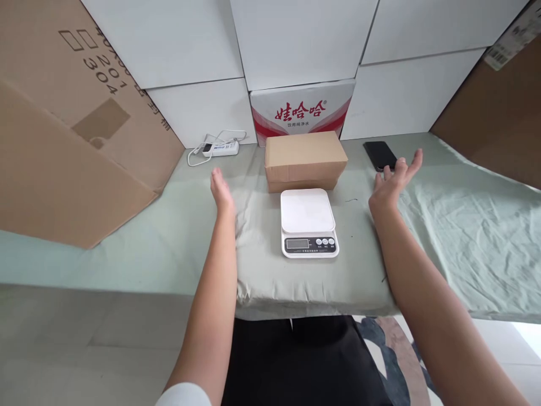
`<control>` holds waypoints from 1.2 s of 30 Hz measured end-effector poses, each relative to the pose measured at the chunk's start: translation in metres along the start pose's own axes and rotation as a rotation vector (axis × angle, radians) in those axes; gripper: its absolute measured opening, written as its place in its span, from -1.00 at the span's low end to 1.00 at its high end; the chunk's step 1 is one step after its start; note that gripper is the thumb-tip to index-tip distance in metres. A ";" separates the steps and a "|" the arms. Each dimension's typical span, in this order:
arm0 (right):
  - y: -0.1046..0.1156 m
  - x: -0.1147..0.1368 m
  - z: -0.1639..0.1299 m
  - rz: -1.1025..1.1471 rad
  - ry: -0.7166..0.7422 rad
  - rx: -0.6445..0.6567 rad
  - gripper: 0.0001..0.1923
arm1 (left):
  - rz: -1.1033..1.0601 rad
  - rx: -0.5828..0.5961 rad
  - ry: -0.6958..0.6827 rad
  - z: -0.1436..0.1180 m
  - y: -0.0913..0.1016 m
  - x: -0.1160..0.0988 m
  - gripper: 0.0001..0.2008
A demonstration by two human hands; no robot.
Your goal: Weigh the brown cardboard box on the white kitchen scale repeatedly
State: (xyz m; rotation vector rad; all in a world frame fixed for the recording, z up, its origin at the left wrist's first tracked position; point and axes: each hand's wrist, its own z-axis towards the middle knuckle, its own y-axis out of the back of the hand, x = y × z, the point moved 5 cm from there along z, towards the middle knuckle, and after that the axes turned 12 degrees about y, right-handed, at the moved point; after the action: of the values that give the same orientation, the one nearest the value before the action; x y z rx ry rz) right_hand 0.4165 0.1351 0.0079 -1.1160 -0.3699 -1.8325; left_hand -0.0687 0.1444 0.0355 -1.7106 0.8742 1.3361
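Left hand (221, 190): fingers extended, edge-on, spread unclear
Right hand (391, 187): fingers wide apart, near the smartphone (378, 153)
Digital scale (307, 217): on the tabletop (262, 268), just before the cardboard box (305, 150)

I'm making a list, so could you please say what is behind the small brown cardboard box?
A white carton with red print is behind the small brown cardboard box. The carton's upper part shows; the box covers its lower middle.
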 end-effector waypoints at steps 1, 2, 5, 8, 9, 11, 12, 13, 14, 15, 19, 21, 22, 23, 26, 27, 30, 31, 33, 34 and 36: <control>0.001 0.002 -0.003 0.008 -0.047 -0.079 0.01 | 0.000 0.022 0.021 -0.002 -0.004 0.002 -0.24; 0.000 0.004 -0.006 0.010 -0.086 -0.131 0.05 | 0.001 0.043 0.037 -0.004 -0.008 0.004 -0.25; -0.015 0.010 -0.014 -0.014 -0.108 -0.109 0.13 | 0.006 0.093 0.076 -0.010 -0.021 0.010 -0.27; -0.026 0.008 -0.018 -0.038 -0.101 -0.044 0.15 | 0.010 0.128 0.113 -0.013 -0.028 0.014 -0.26; -0.030 0.006 -0.020 -0.042 -0.107 -0.001 0.14 | 0.011 0.145 0.128 -0.014 -0.031 0.016 -0.25; -0.039 0.003 -0.025 -0.040 -0.122 0.127 0.07 | 0.022 0.197 0.153 -0.016 -0.039 0.021 -0.25; -0.044 0.001 -0.029 -0.033 -0.125 0.198 0.05 | 0.035 0.231 0.160 -0.018 -0.044 0.024 -0.26; -0.050 0.000 -0.032 -0.018 -0.123 0.269 0.06 | 0.052 0.268 0.159 -0.019 -0.049 0.028 -0.27; -0.055 -0.001 -0.036 0.003 -0.118 0.327 0.09 | 0.070 0.302 0.147 -0.020 -0.054 0.031 -0.28; -0.059 -0.001 -0.039 0.022 -0.114 0.374 0.15 | 0.089 0.330 0.125 -0.021 -0.060 0.035 -0.30; -0.074 -0.003 -0.051 0.017 -0.097 0.475 0.30 | 0.129 0.386 0.030 -0.023 -0.072 0.050 -0.29; -0.081 0.000 -0.054 -0.011 -0.039 0.504 0.33 | 0.139 0.423 0.003 -0.024 -0.075 0.055 -0.26; -0.084 0.003 -0.054 -0.018 -0.006 0.517 0.35 | 0.143 0.440 -0.008 -0.026 -0.076 0.055 -0.25; -0.087 0.008 -0.054 -0.021 0.023 0.528 0.36 | 0.146 0.451 -0.023 -0.027 -0.077 0.054 -0.23; -0.092 0.037 -0.049 -0.016 0.094 0.545 0.35 | 0.129 0.453 -0.099 -0.038 -0.075 0.039 -0.19; -0.092 0.051 -0.047 -0.017 0.124 0.544 0.33 | 0.117 0.454 -0.131 -0.045 -0.073 0.031 -0.18; -0.080 0.097 -0.045 -0.043 0.219 0.546 0.24 | 0.093 0.486 -0.207 -0.074 -0.060 0.009 -0.15; -0.074 0.110 -0.049 -0.057 0.243 0.548 0.20 | 0.094 0.505 -0.220 -0.087 -0.053 0.004 -0.15; -0.058 0.127 -0.063 -0.078 0.281 0.548 0.19 | 0.113 0.532 -0.236 -0.111 -0.038 0.002 -0.16; -0.050 0.131 -0.074 -0.088 0.296 0.547 0.17 | 0.132 0.532 -0.237 -0.122 -0.029 0.004 -0.16; -0.036 0.129 -0.097 -0.099 0.332 0.521 0.11 | 0.176 0.518 -0.238 -0.139 -0.014 0.012 -0.16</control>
State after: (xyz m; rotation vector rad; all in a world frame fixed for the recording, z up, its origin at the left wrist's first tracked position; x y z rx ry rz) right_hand 0.3142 0.0204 0.0678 -0.4361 -0.6655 -1.8200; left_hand 0.0067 0.0272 0.0463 -1.0752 1.1305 1.2539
